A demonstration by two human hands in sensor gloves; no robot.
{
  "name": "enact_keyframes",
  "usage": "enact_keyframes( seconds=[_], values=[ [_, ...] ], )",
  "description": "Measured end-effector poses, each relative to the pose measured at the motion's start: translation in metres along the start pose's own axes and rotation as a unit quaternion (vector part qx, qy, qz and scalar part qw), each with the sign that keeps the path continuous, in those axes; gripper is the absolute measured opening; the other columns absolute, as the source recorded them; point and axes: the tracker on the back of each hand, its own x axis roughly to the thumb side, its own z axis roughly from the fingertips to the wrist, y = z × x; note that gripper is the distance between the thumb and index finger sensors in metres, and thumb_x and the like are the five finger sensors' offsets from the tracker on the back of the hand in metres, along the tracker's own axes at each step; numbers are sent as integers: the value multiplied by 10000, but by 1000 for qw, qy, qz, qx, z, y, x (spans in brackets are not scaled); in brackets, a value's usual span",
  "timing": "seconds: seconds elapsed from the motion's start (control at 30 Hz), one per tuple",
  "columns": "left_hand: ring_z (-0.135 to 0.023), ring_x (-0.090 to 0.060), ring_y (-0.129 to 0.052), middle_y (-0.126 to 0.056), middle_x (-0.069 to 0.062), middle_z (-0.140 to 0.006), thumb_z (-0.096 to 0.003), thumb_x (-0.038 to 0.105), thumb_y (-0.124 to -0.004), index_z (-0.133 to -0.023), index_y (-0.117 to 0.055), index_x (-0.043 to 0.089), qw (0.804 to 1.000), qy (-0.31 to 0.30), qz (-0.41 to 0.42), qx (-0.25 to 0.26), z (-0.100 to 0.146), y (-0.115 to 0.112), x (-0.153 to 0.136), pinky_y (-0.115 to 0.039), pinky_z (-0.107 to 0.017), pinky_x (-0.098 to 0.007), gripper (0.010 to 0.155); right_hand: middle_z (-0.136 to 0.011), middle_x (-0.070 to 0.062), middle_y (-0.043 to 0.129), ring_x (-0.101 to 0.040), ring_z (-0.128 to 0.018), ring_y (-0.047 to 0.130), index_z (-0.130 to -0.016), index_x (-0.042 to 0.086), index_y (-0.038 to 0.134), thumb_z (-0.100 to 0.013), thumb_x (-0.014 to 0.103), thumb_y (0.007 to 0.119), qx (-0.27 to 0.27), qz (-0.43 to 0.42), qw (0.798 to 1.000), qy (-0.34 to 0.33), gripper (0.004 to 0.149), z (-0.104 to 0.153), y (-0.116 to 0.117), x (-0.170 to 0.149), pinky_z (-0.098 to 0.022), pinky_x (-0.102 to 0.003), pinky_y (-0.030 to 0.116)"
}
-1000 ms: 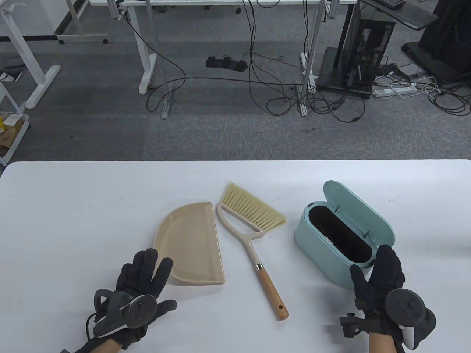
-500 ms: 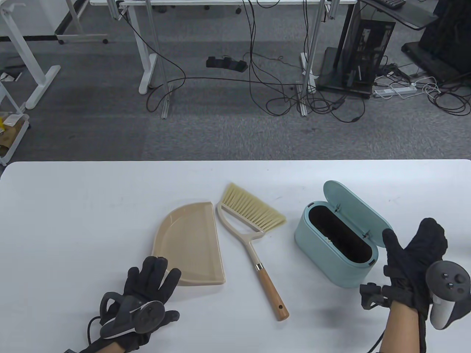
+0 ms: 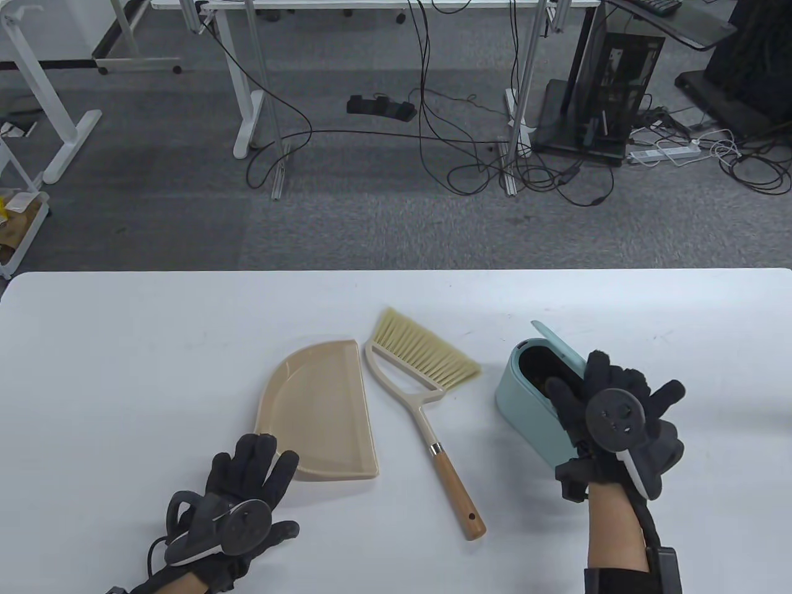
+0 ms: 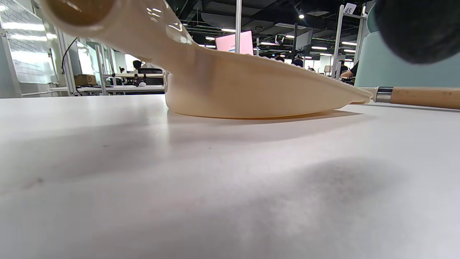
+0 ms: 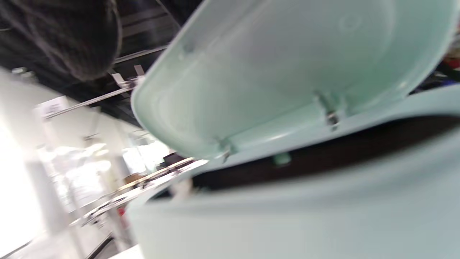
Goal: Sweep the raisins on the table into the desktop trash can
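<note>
The mint-green desktop trash can [image 3: 518,405] stands at the right of the white table [image 3: 124,371], its dark inside partly showing. Its lid [image 3: 555,342] is tilted halfway down. My right hand [image 3: 612,387] is over the can's near end, fingers spread, against the lid. The right wrist view shows the lid's underside [image 5: 287,72] above the can's wall [image 5: 323,216]. My left hand [image 3: 253,464] lies spread at the near edge of the beige dustpan [image 3: 322,402]; I cannot tell if it touches. The brush [image 3: 427,365] lies between dustpan and can. I see no raisins on the table.
The brush's wooden handle [image 3: 455,489] points toward me, between my hands. In the left wrist view the dustpan [image 4: 251,90] lies close ahead, with the brush handle [image 4: 424,97] and the can [image 4: 395,72] behind it. Beyond the far table edge is floor.
My right hand swung from the can's near right corner out to the right, then back left over the can. The lid went from fully open to half down. The left hand barely moved.
</note>
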Motion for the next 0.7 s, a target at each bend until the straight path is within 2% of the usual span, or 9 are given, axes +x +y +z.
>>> enact_keyframes(
  seconds=[0.07, 0.13, 0.23, 0.3, 0.6, 0.7],
  values=[
    [-1137, -446, -117, -18, -119, -1193, -466, 699, -717, -1134, -150, 308, 1000, -1, -1, -5, 0, -1, 1, -309, -743, -713, 959, -1009, -198, 705, -504, -976, 565, -1041, 127, 626, -477, 646, 732, 17, 52, 998, -36, 774, 10, 14, 6, -708, -718, 219],
    [-1138, -445, -118, -19, -120, -1193, -466, 699, -716, -1135, -154, 306, 1000, -4, -3, -4, -1, -1, 2, -308, -743, -714, 958, -1098, -204, 586, -512, -1018, 484, -1111, 146, 487, -486, 671, 691, 32, 94, 994, -46, 841, 22, 31, 8, -700, -721, 256],
    [-1138, -444, -118, -24, -119, -1194, -470, 694, -716, -1135, -157, 304, 1000, -4, -2, 9, -1, 4, 2, -306, -744, -714, 952, -1135, -218, 461, -527, -1036, 357, -1120, 141, 446, -493, 644, 702, 61, 44, 997, -28, 843, 30, 49, 3, -696, -724, 239],
    [-1138, -443, -116, -23, -120, -1194, -470, 693, -716, -1135, -156, 304, 1000, -2, -1, 10, 0, 4, 2, -304, -744, -714, 952, -1158, -197, 367, -502, -1061, 252, -1131, 161, 372, -505, 626, 700, 56, 35, 998, -20, 846, 33, 54, 2, -702, -719, 162],
    [-1139, -443, -117, -31, -119, -1197, -473, 690, -716, -1136, -159, 305, 1000, 8, 3, -9, -1, -2, -2, -300, -744, -715, 948, -1170, -148, 274, -458, -1079, 179, -1131, 197, 248, -533, 609, 668, 50, 118, 991, -24, 839, 38, 67, 2, -698, -706, 132],
    [-1138, -443, -114, -28, -119, -1196, -472, 687, -718, -1135, -157, 307, 1000, 13, 3, -10, -1, 0, -3, -297, -744, -715, 948, -1174, -120, 244, -436, -1089, 153, -1124, 221, 221, -535, 594, 672, 65, 112, 992, 5, 830, 38, 68, 3, -696, -707, 103]
  ],
)
